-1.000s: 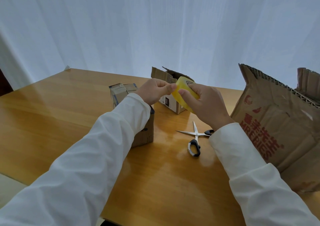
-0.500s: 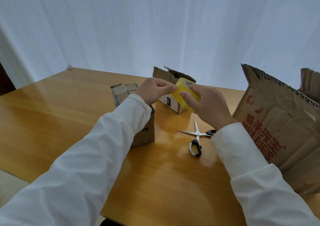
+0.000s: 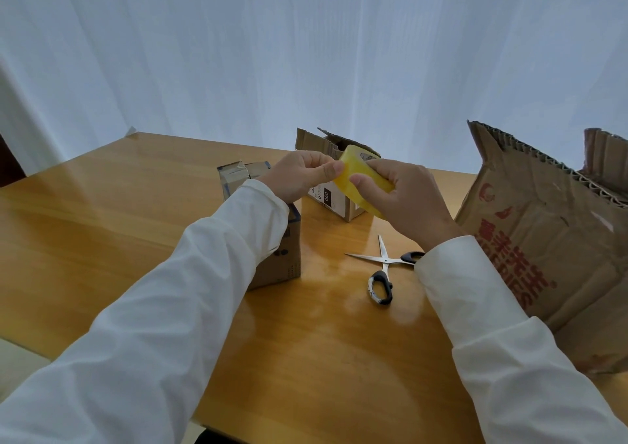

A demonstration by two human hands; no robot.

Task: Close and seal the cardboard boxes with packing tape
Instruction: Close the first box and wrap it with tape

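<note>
A yellow roll of packing tape (image 3: 353, 175) is held up above the table. My right hand (image 3: 404, 199) grips the roll from the right, thumb on its face. My left hand (image 3: 302, 175) pinches the roll's left edge with thumb and forefinger. A small cardboard box (image 3: 282, 260) with folded top flaps stands under my left forearm, partly hidden by the sleeve. Behind the hands sits a second small box (image 3: 336, 202) with open flaps. A large cardboard box (image 3: 550, 239) with red print and raised flaps stands at the right.
Scissors (image 3: 382, 270) lie open on the wooden table (image 3: 102, 226), blades pointing away, between the small boxes and the large one. A white curtain hangs behind the table's far edge.
Both hands and the tape roll stay in nearly the same place; the fingers have shifted slightly on the roll's edge.
</note>
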